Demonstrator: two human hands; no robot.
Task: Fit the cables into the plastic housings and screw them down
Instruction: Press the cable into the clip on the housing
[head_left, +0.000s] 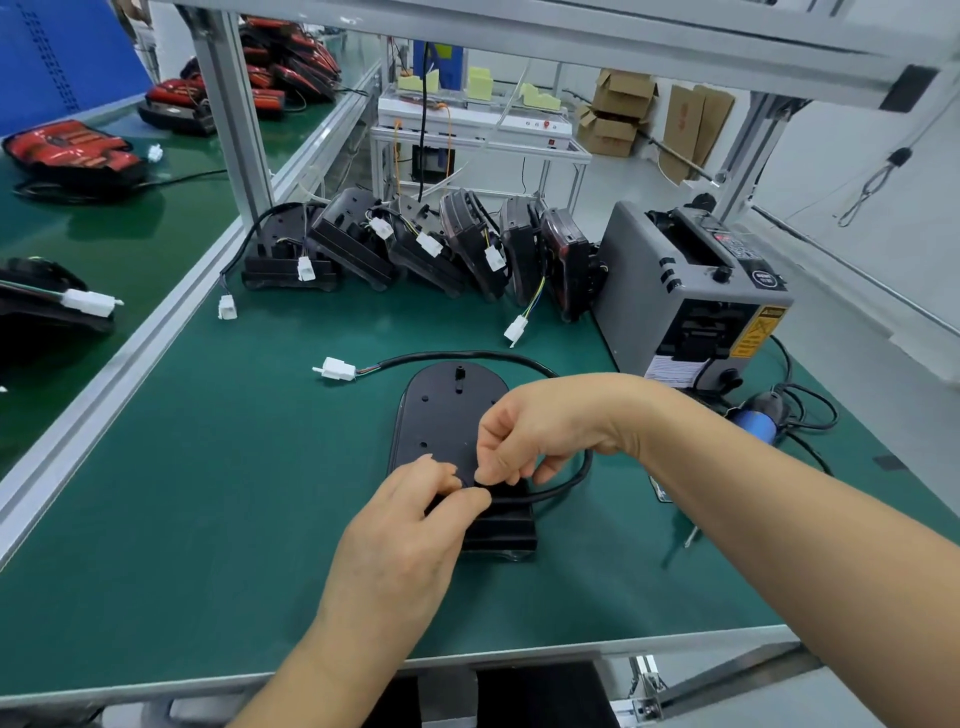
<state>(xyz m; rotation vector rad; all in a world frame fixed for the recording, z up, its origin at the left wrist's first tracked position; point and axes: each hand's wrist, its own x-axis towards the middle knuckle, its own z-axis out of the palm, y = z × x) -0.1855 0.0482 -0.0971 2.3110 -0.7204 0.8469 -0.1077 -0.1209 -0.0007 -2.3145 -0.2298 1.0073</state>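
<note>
On the green surface (208, 467) before us lies a flat, oval black plastic housing (441, 410). Our left hand (410, 525) and our right hand (524, 431) both pinch the thin black cable (571, 480) at the housing's near end. The cable loops round the right side to a white plastic connector (337, 369) lying just beyond the housing.

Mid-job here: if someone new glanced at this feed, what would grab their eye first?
First, the left hand and right hand meeting at centre, both pinching the thick black cable over the near end of the flat oval black plastic housing lying on the green bench mat. Next, the row of black housings with white connectors leaning along the back edge, and the grey box-shaped machine at the right.
</note>
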